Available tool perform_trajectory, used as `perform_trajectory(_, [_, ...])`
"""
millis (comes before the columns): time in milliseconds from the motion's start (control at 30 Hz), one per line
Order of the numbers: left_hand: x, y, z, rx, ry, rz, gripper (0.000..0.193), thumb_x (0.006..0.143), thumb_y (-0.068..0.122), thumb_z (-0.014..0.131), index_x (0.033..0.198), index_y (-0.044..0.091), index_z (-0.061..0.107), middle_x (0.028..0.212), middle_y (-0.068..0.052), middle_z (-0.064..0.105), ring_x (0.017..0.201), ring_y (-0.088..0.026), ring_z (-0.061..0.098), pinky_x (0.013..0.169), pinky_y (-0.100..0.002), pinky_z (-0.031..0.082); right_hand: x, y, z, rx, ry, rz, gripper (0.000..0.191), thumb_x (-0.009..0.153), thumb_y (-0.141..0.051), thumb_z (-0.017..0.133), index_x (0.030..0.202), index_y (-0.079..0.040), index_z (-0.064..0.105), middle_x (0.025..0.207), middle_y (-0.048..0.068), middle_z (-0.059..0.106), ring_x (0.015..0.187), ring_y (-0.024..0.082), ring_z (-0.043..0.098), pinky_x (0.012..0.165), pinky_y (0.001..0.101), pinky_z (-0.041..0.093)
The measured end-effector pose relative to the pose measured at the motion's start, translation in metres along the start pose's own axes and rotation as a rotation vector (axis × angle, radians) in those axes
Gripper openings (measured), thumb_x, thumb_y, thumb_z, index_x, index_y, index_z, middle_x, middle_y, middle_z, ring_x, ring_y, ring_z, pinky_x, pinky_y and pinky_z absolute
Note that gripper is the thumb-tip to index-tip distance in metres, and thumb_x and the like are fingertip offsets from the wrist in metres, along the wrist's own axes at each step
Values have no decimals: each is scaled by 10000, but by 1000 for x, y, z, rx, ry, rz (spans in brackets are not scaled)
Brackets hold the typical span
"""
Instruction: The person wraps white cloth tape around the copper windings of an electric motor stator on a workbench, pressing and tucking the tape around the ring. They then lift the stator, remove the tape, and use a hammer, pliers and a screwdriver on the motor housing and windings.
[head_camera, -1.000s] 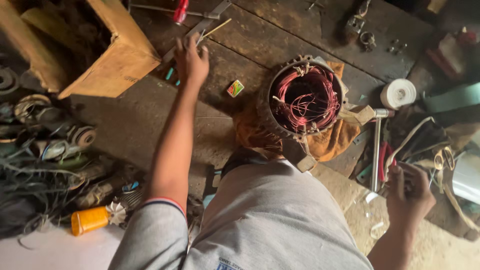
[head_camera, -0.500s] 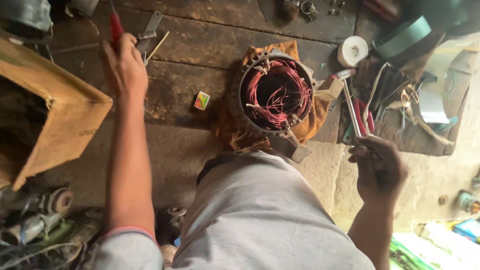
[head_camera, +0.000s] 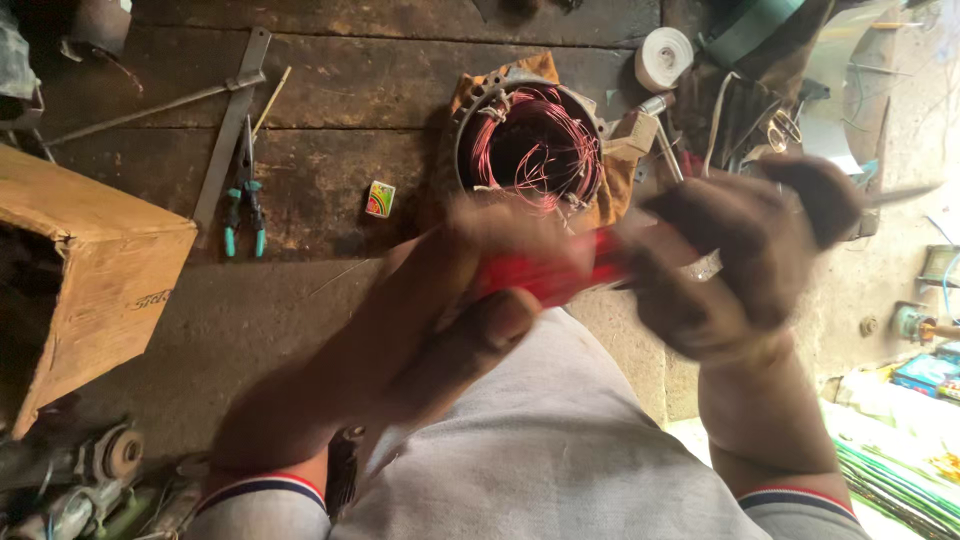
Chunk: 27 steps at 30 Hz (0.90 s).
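Blurred red-handled tool (head_camera: 555, 270), both hands

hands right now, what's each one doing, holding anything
Left hand: closed on a red-handled tool, blurred.
Right hand: curled at the same tool's other end; too blurred to tell the grip.

cardboard box (head_camera: 95, 290): at the left edge of the floor, brown, open end facing left, with a dark printed mark on its right face.
small packet (head_camera: 379, 199): flat, rectangular, yellow, green and red, lying on the dark boards left of the wire-wound metal ring.
blue pack (head_camera: 925, 372): far right edge, partly cut off.
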<state>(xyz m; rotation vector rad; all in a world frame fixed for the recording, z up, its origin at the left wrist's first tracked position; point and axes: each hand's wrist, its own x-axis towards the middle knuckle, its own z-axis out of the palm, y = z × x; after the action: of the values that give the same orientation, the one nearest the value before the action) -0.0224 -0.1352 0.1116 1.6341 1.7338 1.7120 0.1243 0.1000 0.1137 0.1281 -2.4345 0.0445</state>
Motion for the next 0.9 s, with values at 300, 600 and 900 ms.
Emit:
perform_trajectory(300, [31, -110, 65, 767, -157, -423, 712, 927, 697, 599, 754, 30, 776, 1607, -260, 224, 1471, -501, 196, 1179, -655, 124, -104, 55, 8, 864, 451, 714, 526, 1253, -450, 487, 1589, -68, 354, 1078, 135, 596, 672, 185, 466, 579, 272, 323])
perform_trajectory(600, [27, -123, 58, -45, 146, -350, 328, 1009, 380, 773, 866, 86, 786, 1638, -118, 408, 1576, -359, 295, 1331, -533, 227, -91, 30, 3, 1031, 448, 664, 485, 1147, -521, 444, 1430, -128, 409, 918, 80, 435, 601, 134, 431, 541, 290, 380])
perform_trajectory(900, [24, -130, 39, -10, 329, -241, 520, 1066, 356, 698, 1403, 16, 495, 1546, -197, 407, 1486, -284, 344, 1269, -458, 348, -85, 54, 9, 1257, 435, 806, 266, 1019, -196, 608, 1220, -32, 551, 907, 59, 574, 603, 87, 475, 518, 220, 388])
